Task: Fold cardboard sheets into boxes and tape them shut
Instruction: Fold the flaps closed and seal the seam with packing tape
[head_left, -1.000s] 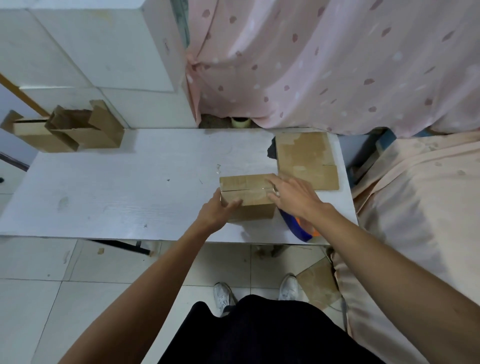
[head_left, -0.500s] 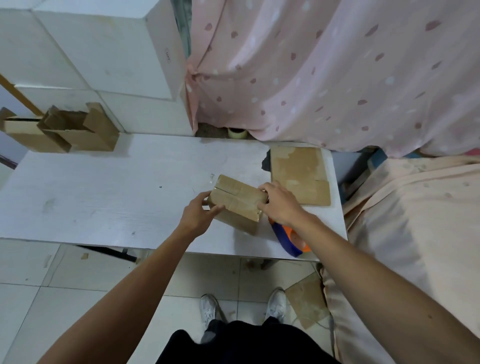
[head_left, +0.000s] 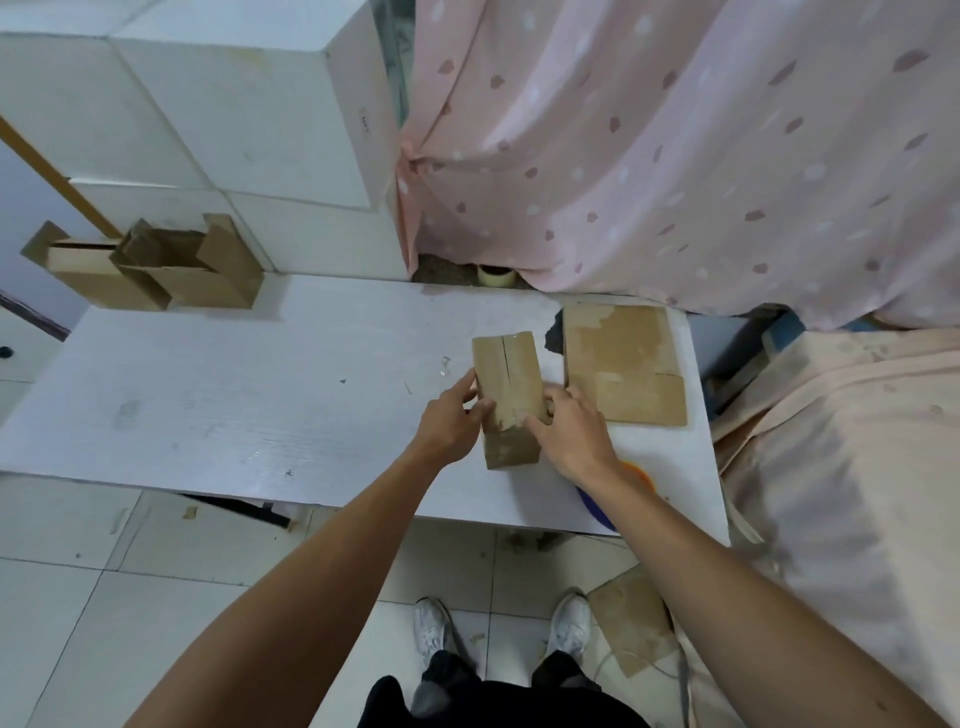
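Note:
A small folded cardboard box (head_left: 506, 374) stands on the white table (head_left: 234, 395), its long side pointing away from me and its top seam running lengthwise with clear tape at the ends. My left hand (head_left: 449, 423) grips its near left side. On the near right side, my right hand (head_left: 571, 434) holds it, fingers on the top edge. A stack of flat cardboard sheets (head_left: 623, 364) lies just right of the box. An orange and blue tape dispenser (head_left: 618, 493) sits partly hidden under my right forearm.
Open folded boxes (head_left: 161, 267) stand at the table's far left corner. A tape roll (head_left: 496, 275) sits at the far edge under the pink curtain (head_left: 675, 156). White blocks (head_left: 249, 119) rise behind. A bed (head_left: 857, 493) adjoins on the right. A cardboard piece (head_left: 631, 629) lies on the floor.
Both hands turned the box about a quarter turn on the table; its seam ran left-right before and now points away from me.

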